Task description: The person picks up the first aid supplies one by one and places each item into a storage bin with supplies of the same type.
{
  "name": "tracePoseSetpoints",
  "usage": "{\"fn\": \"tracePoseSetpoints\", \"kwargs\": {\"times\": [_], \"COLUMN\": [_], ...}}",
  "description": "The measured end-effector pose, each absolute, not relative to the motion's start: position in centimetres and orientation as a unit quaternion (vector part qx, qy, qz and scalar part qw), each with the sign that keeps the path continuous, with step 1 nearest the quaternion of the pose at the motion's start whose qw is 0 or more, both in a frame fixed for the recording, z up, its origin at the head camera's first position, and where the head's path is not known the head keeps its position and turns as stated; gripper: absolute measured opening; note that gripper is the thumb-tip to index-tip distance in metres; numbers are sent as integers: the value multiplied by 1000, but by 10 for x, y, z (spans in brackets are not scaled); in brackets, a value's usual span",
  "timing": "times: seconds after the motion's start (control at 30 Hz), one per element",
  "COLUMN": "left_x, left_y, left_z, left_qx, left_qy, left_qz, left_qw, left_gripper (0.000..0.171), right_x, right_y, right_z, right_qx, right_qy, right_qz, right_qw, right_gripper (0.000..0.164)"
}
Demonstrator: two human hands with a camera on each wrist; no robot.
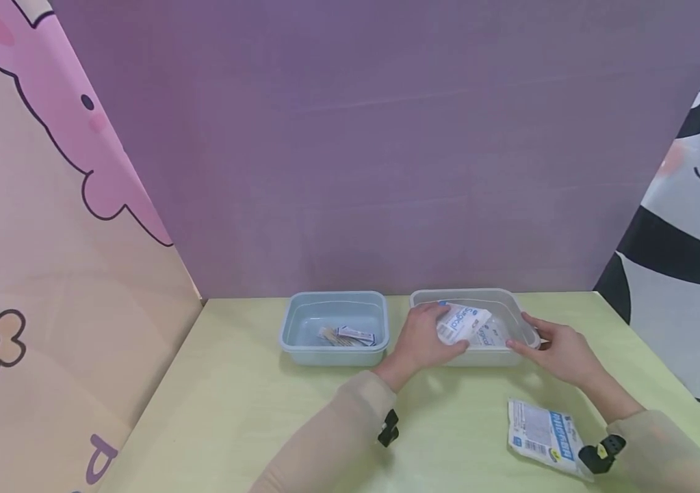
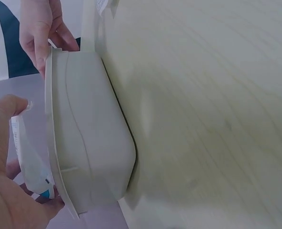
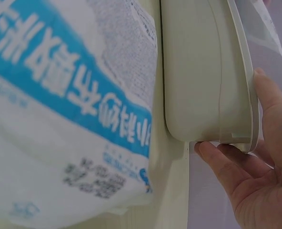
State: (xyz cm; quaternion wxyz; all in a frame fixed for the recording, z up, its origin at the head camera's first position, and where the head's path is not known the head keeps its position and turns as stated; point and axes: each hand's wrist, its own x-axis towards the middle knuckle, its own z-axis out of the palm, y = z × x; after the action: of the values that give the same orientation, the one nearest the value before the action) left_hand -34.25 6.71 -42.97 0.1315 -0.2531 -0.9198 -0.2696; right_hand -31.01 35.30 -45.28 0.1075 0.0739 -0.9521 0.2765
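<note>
My left hand [image 1: 425,342] holds a white packet [image 1: 463,323] with blue print above the near left part of a whitish plastic bin [image 1: 473,359]. The left wrist view shows the packet [image 2: 30,157] between thumb and fingers, just past the bin's rim. A second printed packet [image 1: 493,333] lies inside the bin, partly covered by the held one. My right hand [image 1: 562,349] grips the bin's right end, with the thumb at the rim and fingers against the outer wall in the right wrist view.
Left of the whitish bin stands a light blue bin [image 1: 334,357] holding thin wooden sticks [image 1: 334,337] and a small printed packet [image 1: 356,335]. A larger white and blue packet [image 1: 543,438] lies on the table near my right forearm. A purple panel [image 1: 350,150] rises behind the bins.
</note>
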Motion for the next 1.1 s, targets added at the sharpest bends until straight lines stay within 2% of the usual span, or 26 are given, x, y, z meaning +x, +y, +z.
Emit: {"fn": "tracePoseSetpoints", "kwargs": {"times": [0.6, 1.1], "left_x": [-347, -359], "left_y": [94, 103], "left_z": [-434, -433], "left_qx": [-233, -202], "left_qy": [-940, -941], "left_qz": [-212, -255], "left_qw": [129, 90], "left_gripper": [71, 59], "right_x": [-307, -309], "right_y": [353, 350], "right_z": [-455, -455], "right_qx": [70, 73], "right_qy": [-951, -948], "right_qz": [282, 284], "right_qw": [107, 121], "right_gripper": [86, 85]}}
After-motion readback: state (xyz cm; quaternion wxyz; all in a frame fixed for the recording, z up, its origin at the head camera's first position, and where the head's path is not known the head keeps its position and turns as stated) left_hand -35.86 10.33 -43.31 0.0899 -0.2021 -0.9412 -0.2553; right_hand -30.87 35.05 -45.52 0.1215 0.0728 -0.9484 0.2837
